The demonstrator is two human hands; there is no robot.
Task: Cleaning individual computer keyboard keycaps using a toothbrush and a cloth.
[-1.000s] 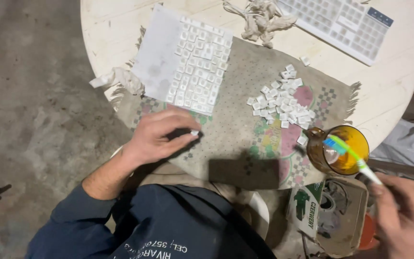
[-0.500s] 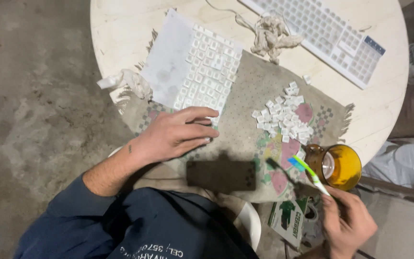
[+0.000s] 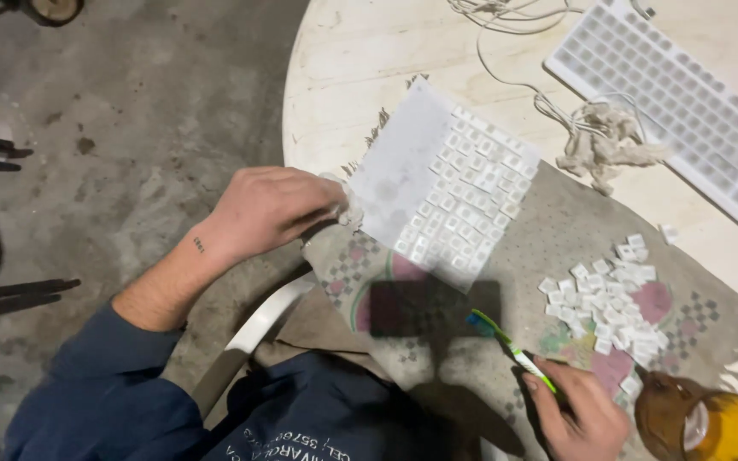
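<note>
My left hand (image 3: pixel 271 209) is curled at the near left edge of the sheet of paper (image 3: pixel 403 166), fingers bent around a small white wad of rag (image 3: pixel 350 205) and pressing it against the patterned cloth (image 3: pixel 557 235). Rows of white keycaps (image 3: pixel 471 201) lie on that sheet, just beside my knuckles. My right hand (image 3: pixel 578 414) is closed around a green toothbrush (image 3: pixel 510 341), its bristles at the edge of a dark block (image 3: pixel 433 307) on the cloth. A loose heap of keycaps (image 3: pixel 612 299) lies near it.
</note>
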